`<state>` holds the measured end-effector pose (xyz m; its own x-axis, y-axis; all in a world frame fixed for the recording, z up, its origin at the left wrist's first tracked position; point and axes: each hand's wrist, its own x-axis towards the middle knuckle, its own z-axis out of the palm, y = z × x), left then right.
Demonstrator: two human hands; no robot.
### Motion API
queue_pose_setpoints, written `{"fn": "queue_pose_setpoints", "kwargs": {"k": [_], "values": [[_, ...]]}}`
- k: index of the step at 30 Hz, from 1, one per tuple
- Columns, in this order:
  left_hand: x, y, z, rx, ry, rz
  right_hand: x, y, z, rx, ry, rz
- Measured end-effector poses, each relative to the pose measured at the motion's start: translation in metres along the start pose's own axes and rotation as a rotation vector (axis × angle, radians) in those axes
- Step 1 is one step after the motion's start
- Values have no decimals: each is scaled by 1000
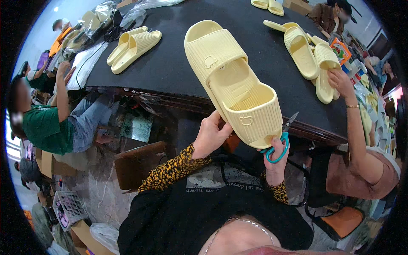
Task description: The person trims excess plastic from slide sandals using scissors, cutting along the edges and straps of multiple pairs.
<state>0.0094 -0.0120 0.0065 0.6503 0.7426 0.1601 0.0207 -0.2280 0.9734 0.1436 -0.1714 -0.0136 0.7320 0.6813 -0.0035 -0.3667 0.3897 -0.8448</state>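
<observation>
I hold two pale yellow slide sandals (236,87) stacked one behind the other over the edge of a black table (170,63). My left hand (211,134) grips the lower left side of the near sandal. My right hand (276,159) supports its lower right corner and also has teal-handled scissors (281,142) looped on its fingers, blades pointing up to the right. Both sleeves are black and orange patterned.
Another pair of yellow sandals (134,44) lies at the table's far left. A person's hand (340,80) at the right touches several more sandals (312,57). A person in a green shirt (44,127) sits at the left. Plastic bags (100,15) lie at the back.
</observation>
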Motion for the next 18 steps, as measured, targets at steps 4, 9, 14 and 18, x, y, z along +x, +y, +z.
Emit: {"fn": "queue_pose_setpoints", "kwargs": {"k": [4, 9, 14, 18], "values": [[-9, 0, 9, 41, -3, -61, 1, -11, 5, 28, 15, 45], [-11, -6, 10, -61, -6, -102, 0, -19, 4, 145, -37, 111], [-7, 6, 6, 42, -128, -17, 1, -27, -3, 174, -14, 27], [-11, -2, -4, 175, -106, 116, 5, -37, -8, 77, 16, -99]]}}
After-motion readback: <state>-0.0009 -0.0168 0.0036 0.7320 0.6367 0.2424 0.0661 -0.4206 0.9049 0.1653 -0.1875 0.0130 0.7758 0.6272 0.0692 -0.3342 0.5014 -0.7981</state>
